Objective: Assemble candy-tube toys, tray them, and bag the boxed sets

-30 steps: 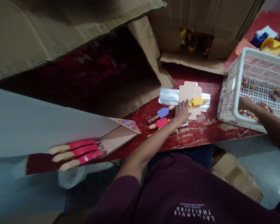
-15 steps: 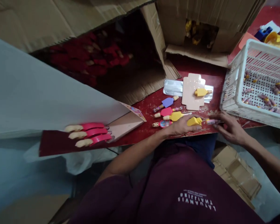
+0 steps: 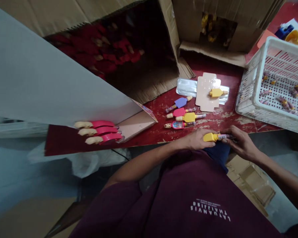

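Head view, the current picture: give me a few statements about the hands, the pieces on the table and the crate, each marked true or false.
1. The left hand holds a yellow piece. True.
2. The right hand is inside the white crate. False: it holds a small tube at the yellow piece's end.
3. The purple paddle lies on the flat card. False: it lies beside it, on the red table; a yellow paddle is on the card.
4. The white crate is empty. False: small wrapped items lie in it.

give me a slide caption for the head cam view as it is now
Two hands join a yellow piece and a clear tube beside a white crate
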Demonstrator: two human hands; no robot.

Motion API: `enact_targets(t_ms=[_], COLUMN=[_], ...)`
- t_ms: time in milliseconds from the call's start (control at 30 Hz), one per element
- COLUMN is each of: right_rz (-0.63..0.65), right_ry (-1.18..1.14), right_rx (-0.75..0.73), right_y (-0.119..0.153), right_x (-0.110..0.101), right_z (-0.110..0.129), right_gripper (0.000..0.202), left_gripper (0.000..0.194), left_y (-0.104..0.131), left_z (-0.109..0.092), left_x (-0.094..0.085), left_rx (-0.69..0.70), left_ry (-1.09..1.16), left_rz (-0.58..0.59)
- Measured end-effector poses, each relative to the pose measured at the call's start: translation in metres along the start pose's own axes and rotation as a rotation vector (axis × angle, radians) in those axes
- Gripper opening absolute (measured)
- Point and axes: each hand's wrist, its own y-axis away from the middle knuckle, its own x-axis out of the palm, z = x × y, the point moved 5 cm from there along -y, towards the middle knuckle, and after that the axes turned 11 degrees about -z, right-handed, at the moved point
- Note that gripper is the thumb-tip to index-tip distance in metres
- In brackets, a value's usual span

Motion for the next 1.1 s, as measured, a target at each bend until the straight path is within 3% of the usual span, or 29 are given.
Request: enact_targets(t_ms=[167,367,533,767,1100], right_rz=[-0.046,-0.1,-0.036,-0.016,-0.152], right_ry=[-0.032,-0.059,-0.077,-0.114,-0.077], right_rx=[0.057,0.338,0.353,0.437,0.345], right_y=[0.014,0.035,0.039,0.042,0.043], right_x=[0.008,0.025,0.029,0.032,0.027], right_z=[0.002,-0.008,-0.009,-0.01,0.009], right_gripper=[0.015,0.02,0.026,0.032,0.023], left_gripper=[0.049,0.047,0.052,0.052,0.051], left_y=[0.006,0.012,0.018,0.021,0.026], left_z=[-0.011,-0.014,-0.012,-0.003,-0.012], left_x=[0.002,0.008,0.016,0.021,0.018], left_rx=[0.093,0.083,0.114,0.053,0.061], left_ry=[-0.377,-0.638,-0.807,-0.759,-0.77], left_rz=[0.008,0.07,0.143,0.138,0.085])
